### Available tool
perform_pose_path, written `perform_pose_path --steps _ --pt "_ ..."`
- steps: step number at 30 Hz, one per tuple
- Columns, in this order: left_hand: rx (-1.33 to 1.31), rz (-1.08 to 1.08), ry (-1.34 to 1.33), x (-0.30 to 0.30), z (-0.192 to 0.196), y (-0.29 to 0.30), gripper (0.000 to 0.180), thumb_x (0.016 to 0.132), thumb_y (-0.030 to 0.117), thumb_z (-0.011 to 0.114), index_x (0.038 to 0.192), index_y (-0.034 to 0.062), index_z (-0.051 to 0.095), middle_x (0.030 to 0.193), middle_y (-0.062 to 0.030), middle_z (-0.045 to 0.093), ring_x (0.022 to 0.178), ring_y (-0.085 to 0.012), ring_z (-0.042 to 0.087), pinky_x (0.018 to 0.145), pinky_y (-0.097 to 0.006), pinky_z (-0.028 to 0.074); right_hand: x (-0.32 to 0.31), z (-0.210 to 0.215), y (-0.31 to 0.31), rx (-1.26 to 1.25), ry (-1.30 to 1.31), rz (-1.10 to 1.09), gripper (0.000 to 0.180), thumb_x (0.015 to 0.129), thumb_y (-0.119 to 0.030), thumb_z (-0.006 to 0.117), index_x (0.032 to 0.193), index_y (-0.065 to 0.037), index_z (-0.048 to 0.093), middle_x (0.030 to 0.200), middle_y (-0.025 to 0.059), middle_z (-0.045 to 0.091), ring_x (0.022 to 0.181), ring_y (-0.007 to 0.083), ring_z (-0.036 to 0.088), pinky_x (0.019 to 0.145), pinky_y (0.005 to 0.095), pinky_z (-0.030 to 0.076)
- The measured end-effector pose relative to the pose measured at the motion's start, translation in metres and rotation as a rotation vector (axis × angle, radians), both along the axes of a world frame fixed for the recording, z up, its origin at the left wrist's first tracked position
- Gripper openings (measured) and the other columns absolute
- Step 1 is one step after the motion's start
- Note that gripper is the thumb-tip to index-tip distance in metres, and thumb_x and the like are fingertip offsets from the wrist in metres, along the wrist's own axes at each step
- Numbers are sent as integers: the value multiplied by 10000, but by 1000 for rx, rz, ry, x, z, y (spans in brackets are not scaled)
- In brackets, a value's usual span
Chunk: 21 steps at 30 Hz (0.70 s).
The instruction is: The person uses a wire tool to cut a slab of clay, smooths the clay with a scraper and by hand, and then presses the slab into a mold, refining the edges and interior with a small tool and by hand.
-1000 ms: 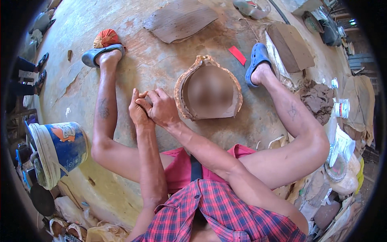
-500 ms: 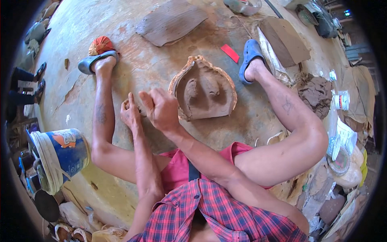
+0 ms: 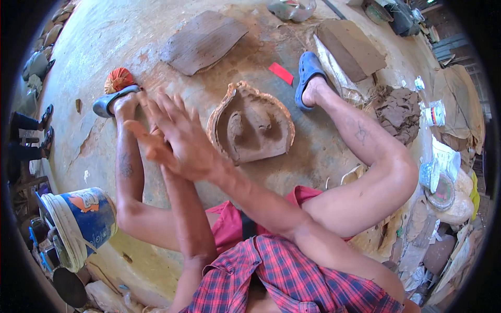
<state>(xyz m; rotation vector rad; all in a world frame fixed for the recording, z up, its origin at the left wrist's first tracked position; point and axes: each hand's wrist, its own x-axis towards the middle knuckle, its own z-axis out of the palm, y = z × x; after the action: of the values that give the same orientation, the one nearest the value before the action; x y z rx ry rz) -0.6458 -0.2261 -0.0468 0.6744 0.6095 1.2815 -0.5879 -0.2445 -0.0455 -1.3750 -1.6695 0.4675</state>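
Both hands have opened since the earlier frame: right hand [image 3: 180, 136] lies flat, fingers spread, over left hand [image 3: 148, 143]. Clay mould [image 3: 251, 125] rests beside them on the floor; blue-labelled bucket [image 3: 83, 221] stands lower left.

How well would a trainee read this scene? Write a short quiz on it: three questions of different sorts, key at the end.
1. True or false: the clay mould lies on the ground between the person's two feet.
2. Which thing lies just beside the blue sandal on the person's right foot?
A. a red card
B. a blue bucket
C. an orange ball
3. Fill in the missing word: the right hand lies flat against the left hand, with its fingers ____.

Key: 1 true; 2 A; 3 spread.
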Motion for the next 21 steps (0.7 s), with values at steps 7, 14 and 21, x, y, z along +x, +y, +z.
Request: perform_pose_path --steps 7,14,21 --pt "218 -239 -80 21 5 -9 1330 717 1038 393 1707 227 31 1776 -77 51 1626 -318 61 1296 -567 109 53 -4 21 -241 410 -29 1108 974 -781 397 1668 6 41 1679 373 137 1551 576 126 1259 637 114" --pt "228 -266 -48 36 12 -13 1374 679 1060 389 1709 222 36 1773 -100 68 1631 -298 48 1296 -541 84 56 -9 22 -19 640 -30 1202 923 -844 410 1668 -11 -32 1709 330 94 1578 528 98 1226 697 90" --pt "106 -397 -93 55 3 -6 1393 686 1044 418 1707 172 45 1773 -81 65 1613 -305 137 1278 -519 189 83 7 2 1 463 -90 1263 849 -955 290 1682 -44 25 1726 296 82 1591 461 162 1204 720 136"
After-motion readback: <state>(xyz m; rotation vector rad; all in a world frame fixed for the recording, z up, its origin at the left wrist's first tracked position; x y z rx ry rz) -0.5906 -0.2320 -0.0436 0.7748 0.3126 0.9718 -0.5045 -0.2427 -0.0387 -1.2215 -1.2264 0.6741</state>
